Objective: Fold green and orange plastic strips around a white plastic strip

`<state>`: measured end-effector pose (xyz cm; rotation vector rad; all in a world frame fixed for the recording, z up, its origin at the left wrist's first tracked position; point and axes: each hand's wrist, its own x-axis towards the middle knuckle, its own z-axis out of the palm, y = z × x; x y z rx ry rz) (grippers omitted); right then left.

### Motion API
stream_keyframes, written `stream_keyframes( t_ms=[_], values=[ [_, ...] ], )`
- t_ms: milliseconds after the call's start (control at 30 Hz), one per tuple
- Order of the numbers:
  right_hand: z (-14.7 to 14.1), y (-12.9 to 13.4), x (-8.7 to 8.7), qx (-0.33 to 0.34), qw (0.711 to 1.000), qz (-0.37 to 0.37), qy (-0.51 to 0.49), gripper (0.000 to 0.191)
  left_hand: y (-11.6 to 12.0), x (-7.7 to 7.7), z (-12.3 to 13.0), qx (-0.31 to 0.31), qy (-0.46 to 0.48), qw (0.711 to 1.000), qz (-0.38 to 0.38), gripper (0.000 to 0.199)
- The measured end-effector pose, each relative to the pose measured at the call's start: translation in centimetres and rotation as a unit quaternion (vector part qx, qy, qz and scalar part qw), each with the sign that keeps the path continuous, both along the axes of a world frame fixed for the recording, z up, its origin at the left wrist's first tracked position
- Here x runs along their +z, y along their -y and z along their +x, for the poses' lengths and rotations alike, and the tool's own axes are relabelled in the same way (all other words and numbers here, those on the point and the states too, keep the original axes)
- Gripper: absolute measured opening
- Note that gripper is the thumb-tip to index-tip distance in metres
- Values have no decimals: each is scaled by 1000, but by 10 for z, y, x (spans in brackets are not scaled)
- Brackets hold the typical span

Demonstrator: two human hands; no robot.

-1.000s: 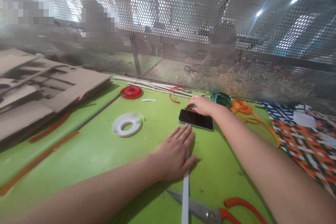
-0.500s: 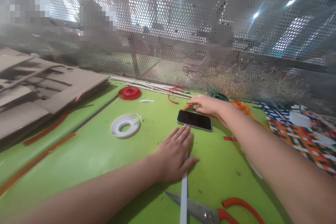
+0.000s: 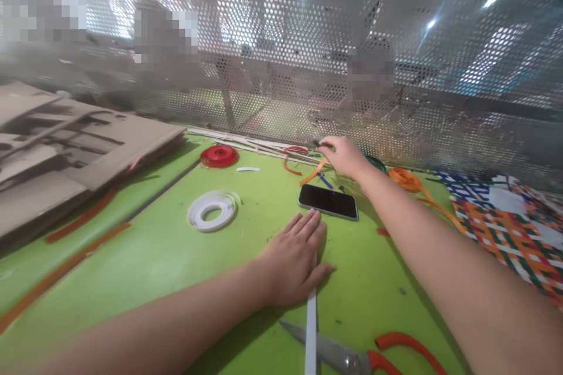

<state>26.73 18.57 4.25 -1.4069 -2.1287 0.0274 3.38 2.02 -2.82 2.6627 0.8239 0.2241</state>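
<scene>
My left hand [image 3: 294, 258] lies flat with its fingers stretched out, pressing a white strip [image 3: 311, 328] against the table. Past its fingertips is a black-screened phone [image 3: 328, 201]. Beyond the phone, my right hand [image 3: 341, 155] is raised a little, its fingers pinched on what looks like a small dark green strip [image 3: 324, 145]. Below that hand lie an orange strip [image 3: 315, 171] and a short blue strip [image 3: 325, 180]. Scissors with orange handles [image 3: 345, 357] lie open under the near part of the white strip.
A white coil [image 3: 212, 211] and a red coil [image 3: 219, 156] lie at left, beside stacked cardboard [image 3: 88, 146]. Orange coil [image 3: 403, 179] and woven multicoloured strips [image 3: 505, 234] are at right. A perforated metal panel [image 3: 281, 58] stands behind the green table [image 3: 153, 269].
My right hand has lifted up and away from the strips behind the phone, with a small dark piece in its fingers. My left hand stays in place on the white strip.
</scene>
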Motion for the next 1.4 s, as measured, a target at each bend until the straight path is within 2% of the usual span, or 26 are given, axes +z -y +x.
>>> stream_keyframes(
  t_ms=[133,233,333,433,600,800,900,1033,1133,1200,1400],
  values=[
    [9,-10,27,-9,990,58,-129,15,0,-1,-1,-2,4,1000,-1,85],
    [13,-13,40,-2,980,69,-188,13,0,0,-1,-3,5,1000,0,85],
    [13,-11,43,10,976,48,-212,14,1,0,-2,-3,9,1000,1,85],
    [11,-10,38,4,977,16,-213,15,1,0,-1,-3,11,1000,0,85],
    [2,-5,25,-15,990,-21,-142,22,-1,-1,-1,-3,14,1000,5,85],
    [-9,5,16,2,998,-57,24,27,-1,-2,-1,-6,22,1000,2,84],
    [-11,8,5,31,986,-96,131,28,-1,-2,-1,-6,22,1000,0,84],
    [-12,9,-18,48,960,-151,231,27,-1,-2,0,-6,19,1000,7,86],
    [-17,10,-30,43,950,-166,259,28,-1,-1,0,-7,16,1000,11,86],
    [-22,8,-32,34,951,-162,260,28,0,-1,1,-6,15,1000,11,86],
    [-51,-6,-18,-49,972,-103,205,38,-1,0,1,-8,15,1000,13,85]
  ],
)
